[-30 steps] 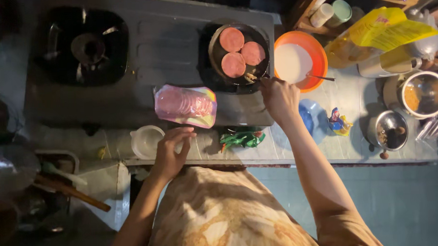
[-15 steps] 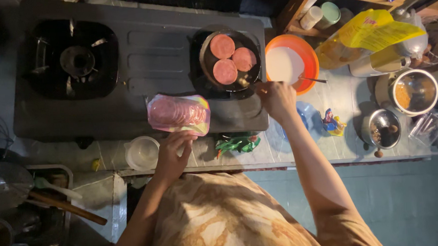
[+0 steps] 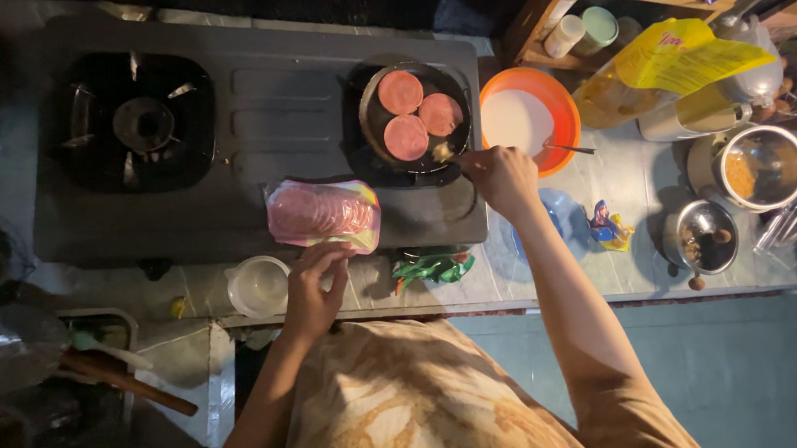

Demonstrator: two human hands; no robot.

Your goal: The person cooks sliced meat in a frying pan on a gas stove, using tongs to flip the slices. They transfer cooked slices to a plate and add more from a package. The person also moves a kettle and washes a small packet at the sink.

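A dark frying pan (image 3: 369,118) stands on the right burner of a grey stove (image 3: 259,114), with three round pink meat slices (image 3: 405,136) in it. My right hand (image 3: 502,176) is closed on a thin utensil whose tip reaches the pan's near right rim. A clear packet of pink sliced meat (image 3: 322,214) lies on the stove's front edge. My left hand (image 3: 313,286) touches the packet's near edge with its fingertips, fingers bent.
An orange bowl of white batter (image 3: 530,120) with a spoon sits right of the pan. A small clear container (image 3: 258,286) and a green wrapper (image 3: 432,267) lie on the counter edge. Metal pots (image 3: 759,168) and a yellow bag (image 3: 678,59) stand at the right. The left burner (image 3: 143,123) carries nothing.
The view has shifted slightly. My right hand has stayed at the pan's rim, and my left hand has stayed at the packet's near edge.
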